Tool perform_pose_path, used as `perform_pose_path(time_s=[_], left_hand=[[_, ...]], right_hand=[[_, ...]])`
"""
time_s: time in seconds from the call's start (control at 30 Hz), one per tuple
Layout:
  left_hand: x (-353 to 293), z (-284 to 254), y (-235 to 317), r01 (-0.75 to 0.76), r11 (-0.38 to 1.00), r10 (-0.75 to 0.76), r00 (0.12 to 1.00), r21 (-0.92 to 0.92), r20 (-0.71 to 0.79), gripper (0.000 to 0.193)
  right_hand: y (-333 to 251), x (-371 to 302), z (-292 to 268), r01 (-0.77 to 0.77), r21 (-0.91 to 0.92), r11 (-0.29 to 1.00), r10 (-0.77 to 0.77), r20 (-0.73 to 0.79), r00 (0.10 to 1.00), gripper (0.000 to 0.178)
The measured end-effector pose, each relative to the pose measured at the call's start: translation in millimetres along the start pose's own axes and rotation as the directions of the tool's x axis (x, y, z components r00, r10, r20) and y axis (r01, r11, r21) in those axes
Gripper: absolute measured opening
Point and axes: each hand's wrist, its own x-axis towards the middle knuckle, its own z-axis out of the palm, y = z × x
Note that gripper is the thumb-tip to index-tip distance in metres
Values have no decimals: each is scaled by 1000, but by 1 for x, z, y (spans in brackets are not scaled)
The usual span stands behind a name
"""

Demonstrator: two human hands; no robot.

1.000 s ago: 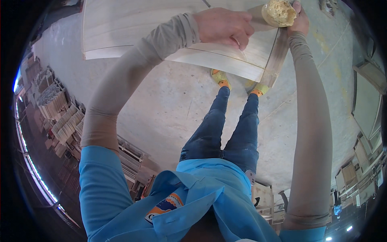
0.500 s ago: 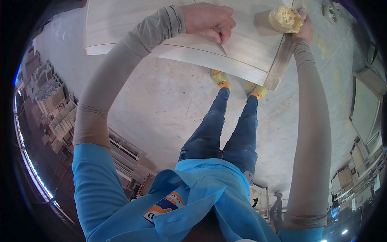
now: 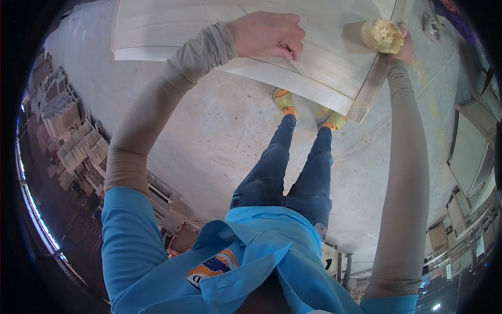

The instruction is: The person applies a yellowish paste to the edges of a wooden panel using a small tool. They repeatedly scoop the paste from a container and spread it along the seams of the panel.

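The left hand (image 3: pixel 269 35) pinches a thin pale tool (image 3: pixel 296 64) at the wooden panel (image 3: pixel 332 44)'s near edge; the step appears to be working the seam (image 3: pixel 324 85), the next move calling for a steady tip. At the panel's right edge, a container of yellowish paste (image 3: pixel 386 36) is gripped in the right hand (image 3: pixel 404 51).

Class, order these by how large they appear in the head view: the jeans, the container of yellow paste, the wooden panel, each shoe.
1. Wooden panel
2. Jeans
3. Container of yellow paste
4. Left shoe and right shoe: too alike to rank
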Motion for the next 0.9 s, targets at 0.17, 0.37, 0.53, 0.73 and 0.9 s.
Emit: perform_pose_path(time_s=[0.17, 0.37, 0.53, 0.73, 0.9], left_hand=[[-11, 31, 32, 82, 995, -59, 950, 63, -306, 8], [-9, 79, 86, 310, 950, -261, 845, 29, -467, 14], [0, 104, 114, 464, 885, -401, 706, -47, -583, 14], [-4, 113, 124, 614, 772, -548, 507, -168, -665, 13], [-10, 108, 128, 710, 664, -635, 372, -233, -677, 12]], right_hand=[[-8, -6, -6, -16, 37, 999, 15, 19, 1000, 69], [-52, -37, -5, -37, 215, 976, 46, -39, 998, 66], [-57, -39, -7, -51, 146, 988, 54, -16, 998, 63], [-67, -44, -8, -43, 125, 991, 47, -34, 998, 60], [-54, -34, -8, -43, 113, 993, 48, -36, 998, 59]])
